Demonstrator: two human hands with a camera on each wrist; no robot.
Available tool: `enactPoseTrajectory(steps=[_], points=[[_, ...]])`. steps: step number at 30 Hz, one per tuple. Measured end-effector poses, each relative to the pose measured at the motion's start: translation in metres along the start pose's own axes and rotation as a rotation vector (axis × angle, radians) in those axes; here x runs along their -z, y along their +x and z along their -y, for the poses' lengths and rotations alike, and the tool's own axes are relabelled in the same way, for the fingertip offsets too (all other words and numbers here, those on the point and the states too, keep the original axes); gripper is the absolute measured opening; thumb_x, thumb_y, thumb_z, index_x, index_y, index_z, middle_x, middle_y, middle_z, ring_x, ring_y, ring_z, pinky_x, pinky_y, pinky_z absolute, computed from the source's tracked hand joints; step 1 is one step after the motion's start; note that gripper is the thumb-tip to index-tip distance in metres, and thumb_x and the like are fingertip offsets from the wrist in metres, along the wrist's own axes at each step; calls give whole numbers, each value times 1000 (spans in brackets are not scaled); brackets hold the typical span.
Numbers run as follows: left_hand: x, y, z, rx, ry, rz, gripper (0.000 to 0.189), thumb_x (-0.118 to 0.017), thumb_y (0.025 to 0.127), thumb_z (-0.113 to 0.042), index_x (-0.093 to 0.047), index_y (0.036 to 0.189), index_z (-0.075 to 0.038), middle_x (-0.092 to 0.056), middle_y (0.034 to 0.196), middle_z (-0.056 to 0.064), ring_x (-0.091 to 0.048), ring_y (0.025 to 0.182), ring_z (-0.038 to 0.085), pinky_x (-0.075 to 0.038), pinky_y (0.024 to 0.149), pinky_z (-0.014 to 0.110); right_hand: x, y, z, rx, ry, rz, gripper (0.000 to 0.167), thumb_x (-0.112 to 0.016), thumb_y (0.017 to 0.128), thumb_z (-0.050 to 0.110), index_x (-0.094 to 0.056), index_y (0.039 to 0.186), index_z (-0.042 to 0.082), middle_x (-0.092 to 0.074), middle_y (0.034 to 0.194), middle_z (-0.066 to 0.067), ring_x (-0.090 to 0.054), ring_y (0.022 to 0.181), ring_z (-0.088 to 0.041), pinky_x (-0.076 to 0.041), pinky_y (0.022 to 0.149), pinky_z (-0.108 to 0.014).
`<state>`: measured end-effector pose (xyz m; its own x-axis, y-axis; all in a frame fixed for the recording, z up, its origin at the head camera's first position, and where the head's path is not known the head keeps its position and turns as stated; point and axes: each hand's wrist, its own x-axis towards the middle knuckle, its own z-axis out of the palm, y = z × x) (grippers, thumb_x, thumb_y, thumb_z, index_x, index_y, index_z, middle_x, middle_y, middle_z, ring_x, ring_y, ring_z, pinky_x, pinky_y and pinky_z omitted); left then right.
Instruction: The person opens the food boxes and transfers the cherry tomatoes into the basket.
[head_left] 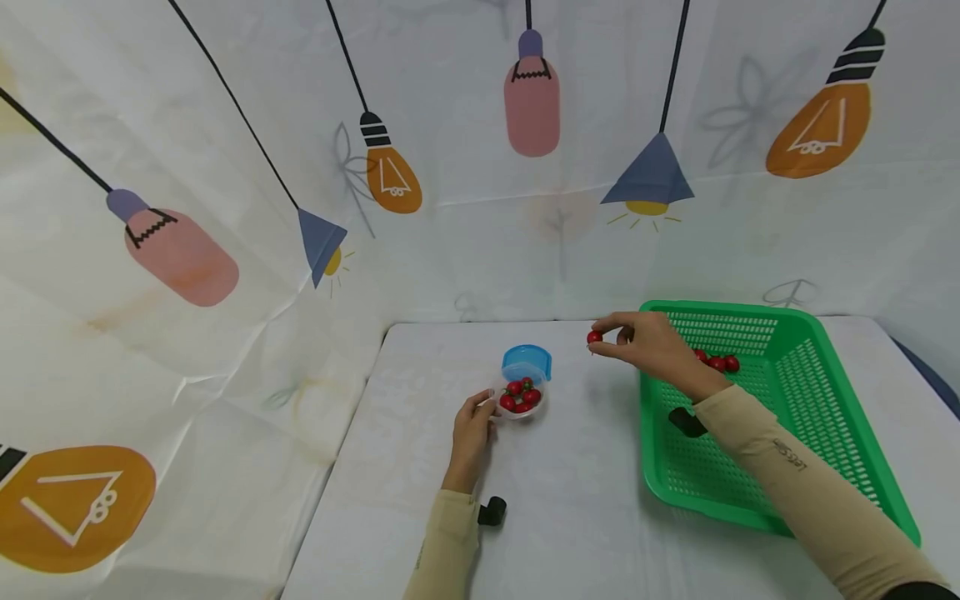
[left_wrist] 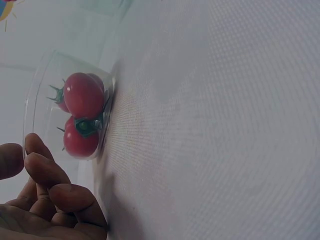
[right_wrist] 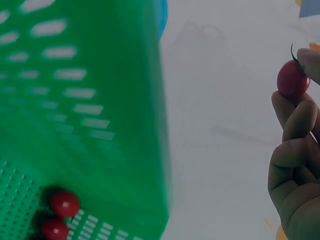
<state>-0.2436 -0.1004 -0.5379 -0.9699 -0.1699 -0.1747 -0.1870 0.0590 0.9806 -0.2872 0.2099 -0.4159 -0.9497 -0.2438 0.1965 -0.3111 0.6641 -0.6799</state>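
My left hand [head_left: 471,433] pinches the near-left rim of a small clear plastic cup [left_wrist: 42,95], thumb on one side and fingers on the other. Several cherry tomatoes [left_wrist: 84,96] with green stems lie inside it. The cup's blue lid [head_left: 527,361] stands hinged open behind it. Between thumb and fingertips, my right hand [head_left: 648,346] holds one red cherry tomato [right_wrist: 292,80] with its stem on. That hand is raised over the table, just past the left rim of the green basket [head_left: 651,467].
At the far end of the basket lie a few more cherry tomatoes [head_left: 717,363]. A white cloth covers the table [head_left: 570,517]. Behind it hangs a white curtain [head_left: 465,250] printed with lamps, and it also runs along the left side.
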Motion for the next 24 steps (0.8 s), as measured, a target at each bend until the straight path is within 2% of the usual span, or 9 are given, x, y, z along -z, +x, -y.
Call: enactPoseTrajectory(steps=[3, 6, 10, 13, 18, 23, 24], points=[[0, -9, -14, -2, 8, 16, 39, -57, 102, -17, -59, 136, 3, -67, 97, 16, -53, 72, 21, -45, 66, 29, 11, -6, -11, -29, 5, 9, 35, -79, 88, 41, -75, 114, 19, -64, 87, -3, -56, 77, -21, -45, 56, -32], [0, -10, -17, 2, 12, 19, 39, -55, 103, -16, -57, 136, 4, -67, 98, 17, -52, 72, 21, -45, 66, 30, 21, -11, -23, -54, 21, 22, 40, -77, 89, 44, -73, 118, 17, -63, 82, -5, -56, 71, -21, -44, 53, -31], [-1, 4, 3, 17, 2, 0, 39, -57, 103, -22, -59, 136, -2, -67, 97, 12, -51, 71, 17, -44, 64, 28, 32, -17, -40, -57, 17, 12, 40, -76, 90, 43, -71, 120, 17, -64, 73, -4, -56, 59, -21, -43, 49, -31], [-1, 5, 5, 11, 1, -7, 39, -59, 102, -25, -61, 136, -5, -68, 97, 9, -51, 72, 16, -44, 63, 27, 38, -20, -52, -42, -23, -20, 37, -77, 91, 40, -71, 119, 17, -65, 72, -5, -56, 56, -21, -42, 48, -31], [-1, 5, 4, 9, -16, 1, 38, -60, 101, -27, -63, 134, -8, -67, 97, 9, -52, 72, 17, -45, 64, 26, 49, -23, -72, -53, -81, -25, 40, -76, 91, 37, -71, 122, 12, -69, 81, -9, -55, 56, -20, -43, 46, -33], [0, 5, 6, 12, -6, 2, 35, -59, 102, -27, -64, 132, -9, -67, 96, 7, -53, 72, 17, -45, 65, 26, 61, -26, -96, -106, -118, 0, 45, -75, 93, 35, -68, 127, 7, -71, 100, -21, -64, 69, -25, -47, 51, -36], [0, 6, 6, 8, -2, 2, 35, -59, 102, -27, -64, 132, -9, -67, 95, 7, -53, 72, 17, -45, 65, 26, 63, -27, -100, -108, -126, -4, 44, -75, 93, 33, -68, 128, 6, -71, 106, -23, -66, 77, -28, -48, 54, -37]])
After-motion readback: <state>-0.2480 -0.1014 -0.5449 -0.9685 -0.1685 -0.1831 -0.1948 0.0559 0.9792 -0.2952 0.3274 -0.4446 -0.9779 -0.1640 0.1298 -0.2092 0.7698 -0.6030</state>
